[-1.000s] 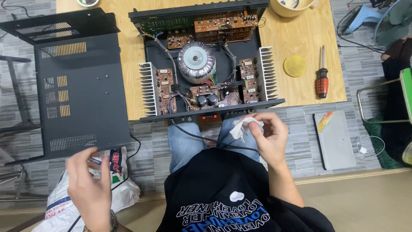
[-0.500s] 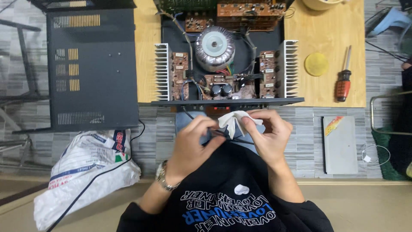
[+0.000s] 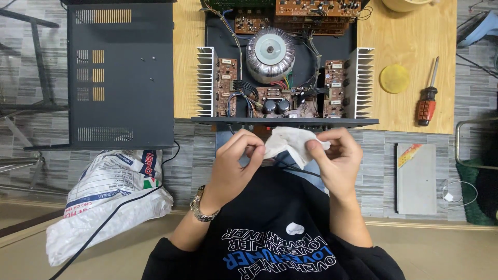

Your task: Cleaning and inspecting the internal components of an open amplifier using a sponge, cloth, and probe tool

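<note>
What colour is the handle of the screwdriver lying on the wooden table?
Red and black handle on the screwdriver, clearest in the head view.

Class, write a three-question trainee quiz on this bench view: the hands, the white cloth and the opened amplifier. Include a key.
1. True or false: both hands grip the white cloth.
2. Which side of the opened amplifier does the red-handled screwdriver lie on, in the picture?
3. The left hand wears: A) a glove, B) a wristwatch, C) nothing.

Key:
1. True; the right hand pinches it too.
2. Right side, on the wooden table.
3. B.
</note>
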